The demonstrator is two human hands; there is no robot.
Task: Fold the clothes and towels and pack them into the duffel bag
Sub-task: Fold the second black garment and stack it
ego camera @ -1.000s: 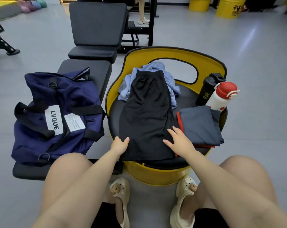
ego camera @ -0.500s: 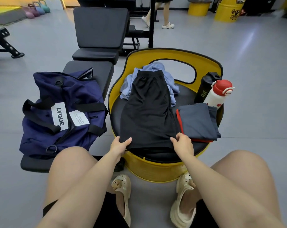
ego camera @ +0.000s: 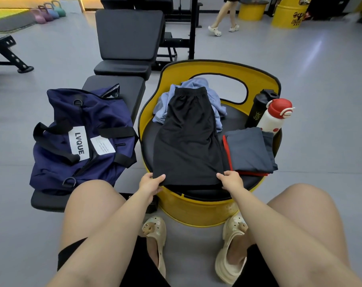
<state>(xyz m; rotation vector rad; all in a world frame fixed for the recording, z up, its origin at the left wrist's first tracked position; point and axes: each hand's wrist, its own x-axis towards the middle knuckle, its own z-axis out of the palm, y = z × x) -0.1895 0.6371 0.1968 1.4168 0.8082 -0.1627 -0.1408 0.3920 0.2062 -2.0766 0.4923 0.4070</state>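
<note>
Black shorts (ego camera: 186, 139) lie flat, folded lengthwise, on the round black seat of a yellow barrel stool (ego camera: 196, 206). My left hand (ego camera: 151, 183) pinches the near left corner of their hem, and my right hand (ego camera: 231, 180) pinches the near right corner. A crumpled light blue garment (ego camera: 214, 96) lies under the waistband at the back. To the right sits a folded dark grey garment (ego camera: 248, 150) on something red. The navy duffel bag (ego camera: 76, 139) rests on a black bench at my left, partly open at its far end.
A black shaker bottle (ego camera: 258, 108) and a white bottle with a red cap (ego camera: 274, 117) stand at the stool's right edge. Black gym benches (ego camera: 130, 38) stand behind. A person walks at the far back (ego camera: 223, 17). My knees and sandalled feet frame the stool.
My hands slid from lying flat on the shorts to their near hem and closed on its two corners. The person at the back walked rightward.
</note>
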